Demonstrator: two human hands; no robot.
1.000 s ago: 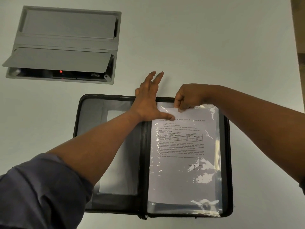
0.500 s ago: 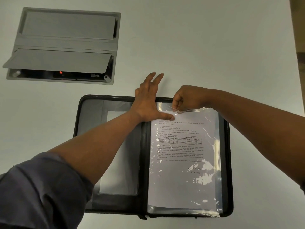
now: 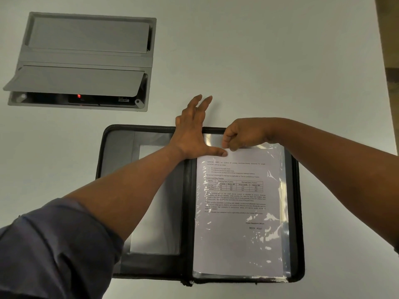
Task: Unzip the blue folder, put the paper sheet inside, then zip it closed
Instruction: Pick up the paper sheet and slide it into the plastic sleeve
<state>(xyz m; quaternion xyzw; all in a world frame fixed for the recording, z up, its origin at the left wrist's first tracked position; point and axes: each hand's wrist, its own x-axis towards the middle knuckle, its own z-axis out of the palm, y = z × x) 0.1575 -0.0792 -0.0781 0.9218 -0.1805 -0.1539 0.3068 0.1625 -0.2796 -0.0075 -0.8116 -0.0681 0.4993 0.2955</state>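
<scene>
An open folder [image 3: 142, 190] lies on a table [image 3: 280, 61]. The paper sheet [image 3: 237, 234] sits mostly inside its right plastic sleeve [image 3: 285, 212]. The left hand [image 3: 192, 137], fingers spread, pins the top; the right hand [image 3: 244, 134] pinches the sheet's top edge. Best to slide it down evenly, without creasing.

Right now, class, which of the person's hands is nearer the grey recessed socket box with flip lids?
Left. The left hand is just right of and below the socket box; the right hand sits farther right.
</scene>
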